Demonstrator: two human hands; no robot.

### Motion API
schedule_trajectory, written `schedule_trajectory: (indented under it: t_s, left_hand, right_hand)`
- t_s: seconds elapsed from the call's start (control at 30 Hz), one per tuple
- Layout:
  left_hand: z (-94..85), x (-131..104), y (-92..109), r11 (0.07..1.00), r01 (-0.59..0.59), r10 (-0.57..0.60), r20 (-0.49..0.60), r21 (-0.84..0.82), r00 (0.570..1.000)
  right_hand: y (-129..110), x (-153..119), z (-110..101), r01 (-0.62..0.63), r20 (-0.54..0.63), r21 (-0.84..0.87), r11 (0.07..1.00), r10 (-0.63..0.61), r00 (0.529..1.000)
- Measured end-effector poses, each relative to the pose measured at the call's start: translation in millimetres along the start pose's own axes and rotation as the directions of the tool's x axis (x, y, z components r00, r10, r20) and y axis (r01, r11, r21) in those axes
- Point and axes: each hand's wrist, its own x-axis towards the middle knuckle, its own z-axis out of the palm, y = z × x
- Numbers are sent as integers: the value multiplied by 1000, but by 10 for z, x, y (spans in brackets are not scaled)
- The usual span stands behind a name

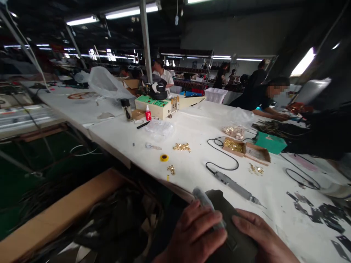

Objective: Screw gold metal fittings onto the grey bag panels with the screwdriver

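Observation:
A dark olive piece of material (219, 201) is held between both hands at the table's near edge. My left hand (196, 230) has its fingers wrapped round a greyish, plastic-wrapped item (202, 199) lying against that piece. On the right side, my right hand (257, 230) grips the dark piece with the thumb on top. Just beyond the hands lies a grey electric screwdriver (236, 186) with a black cable. Small gold parts (171, 169) and a yellow tape roll (164, 157) rest on the white table (192, 168).
A box of gold parts (234, 145) stands beside a green box (270, 142). Dark metal plates (326, 215) are scattered at right. A cream machine (153, 106) and red bottle (148, 113) stand farther back. A person (260, 96) leans over the table. A cardboard box edge (63, 208) is lower left.

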Motion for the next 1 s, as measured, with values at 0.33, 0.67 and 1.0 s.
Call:
schedule_trajectory:
  t_s: [0.33, 0.67, 1.0]
  left_hand:
    - [-429, -38, -6, 993, -65, 63, 20, 100, 998]
    - [-796, -117, -53, 861, 442, -496, -222, -252, 839]
    - [-588, -390, -412, 99, 639, -964, 87, -763, 253]
  right_hand:
    - [38, 372, 325, -74, 135, -104, 992, 88, 987]
    - [-8, 1494, 564, 229, 102, -664, 711, -217, 971]
    - [306, 2397, 658, 307, 246, -941, 139, -338, 908]
